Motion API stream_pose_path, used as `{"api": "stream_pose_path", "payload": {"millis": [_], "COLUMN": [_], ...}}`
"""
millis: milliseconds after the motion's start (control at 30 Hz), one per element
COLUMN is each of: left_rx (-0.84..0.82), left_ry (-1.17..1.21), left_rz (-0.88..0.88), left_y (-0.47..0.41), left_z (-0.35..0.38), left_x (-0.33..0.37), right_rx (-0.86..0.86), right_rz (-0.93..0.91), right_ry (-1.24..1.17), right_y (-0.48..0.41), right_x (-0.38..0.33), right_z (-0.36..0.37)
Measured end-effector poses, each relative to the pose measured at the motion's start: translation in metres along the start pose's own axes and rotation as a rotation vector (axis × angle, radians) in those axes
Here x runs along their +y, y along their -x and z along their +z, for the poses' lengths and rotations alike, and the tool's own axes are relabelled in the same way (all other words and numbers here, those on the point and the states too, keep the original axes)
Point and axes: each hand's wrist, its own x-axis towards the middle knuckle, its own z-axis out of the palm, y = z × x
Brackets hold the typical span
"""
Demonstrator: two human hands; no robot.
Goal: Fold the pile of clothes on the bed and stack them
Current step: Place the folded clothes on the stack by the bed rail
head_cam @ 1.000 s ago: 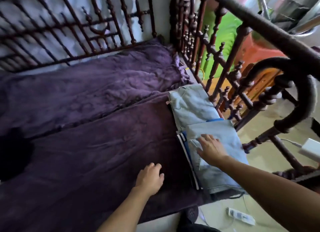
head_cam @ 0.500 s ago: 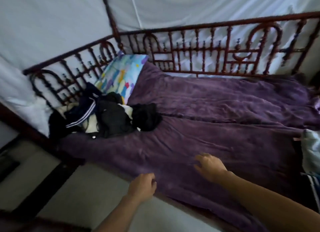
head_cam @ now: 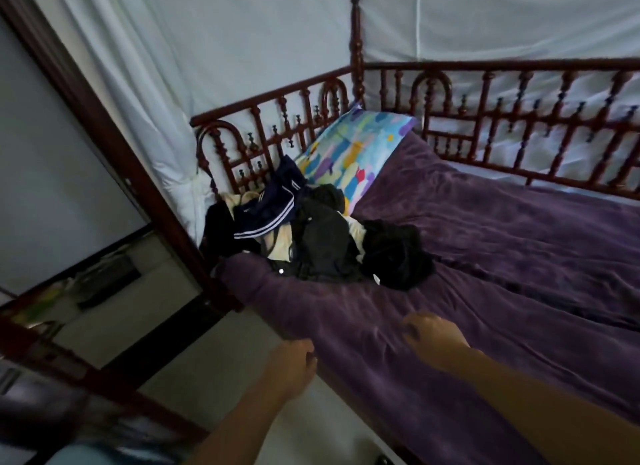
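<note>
Left hand (head_cam: 291, 364) and right hand (head_cam: 433, 340) hover loosely curled, apparently empty, short of the clothes pile (head_cam: 318, 242).

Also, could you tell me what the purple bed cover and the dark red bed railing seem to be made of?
The purple bed cover looks like plush velvet or fleece: soft creases, faint sheen. The dark red bed railing looks like varnished turned wood, given its lathe-shaped spindles and gloss; painted metal is possible.
</note>
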Motion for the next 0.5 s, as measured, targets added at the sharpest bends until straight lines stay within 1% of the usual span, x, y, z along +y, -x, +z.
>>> {"api": "stream_pose_path", "payload": {"millis": [133,267,367,500], "left_rx": [-0.013,-0.04,-0.045,-0.085], "left_ry": [0.025,0.081,0.088,0.055], "left_rz": [0.007,-0.026,-0.004,0.033], "left_y": [-0.062,-0.125,-0.162,-0.217], "left_z": [-0.018,-0.031,-0.037,-0.041], "left_x": [-0.028,-0.047,-0.057,-0.063], "right_rx": [-0.087,-0.171,-0.234,-0.189], "right_rz": [0.057,0.119,0.157,0.254], "right_ry": [-0.008,0.015,0.007,-0.033], "right_y": [-0.069,-0.12,-0.148,-0.186], "right_x": [0.002,0.007,0.007,0.012], "right_z": [0.018,0.034,0.031,0.026]}}
